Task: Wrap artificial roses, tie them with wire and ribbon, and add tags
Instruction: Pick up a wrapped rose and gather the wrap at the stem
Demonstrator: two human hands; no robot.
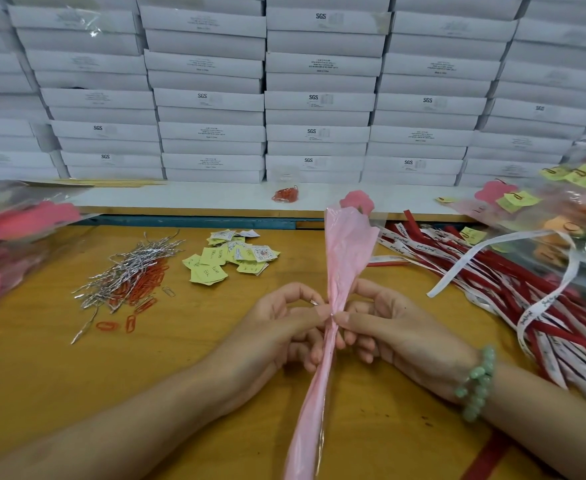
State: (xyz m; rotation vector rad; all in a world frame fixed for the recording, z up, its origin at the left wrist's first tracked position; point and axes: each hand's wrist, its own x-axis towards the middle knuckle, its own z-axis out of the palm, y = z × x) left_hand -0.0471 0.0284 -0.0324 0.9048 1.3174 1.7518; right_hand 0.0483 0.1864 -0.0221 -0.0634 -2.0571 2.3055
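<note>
Pink-wrapped rose, upright over wooden table; left hand and right hand each pinch its gathered neck at silver wire.

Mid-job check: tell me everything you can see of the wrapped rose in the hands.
The wrapped rose is a pink bloom peeking from a cone of glossy, translucent pink film. The film flares at the top, is gathered to a tight neck, then runs towards the camera as a narrow sleeve. It is held over the wooden table. The left hand and right hand both pinch the neck, where a silvery wire end shows. No ribbon or tag shows on it.
</note>
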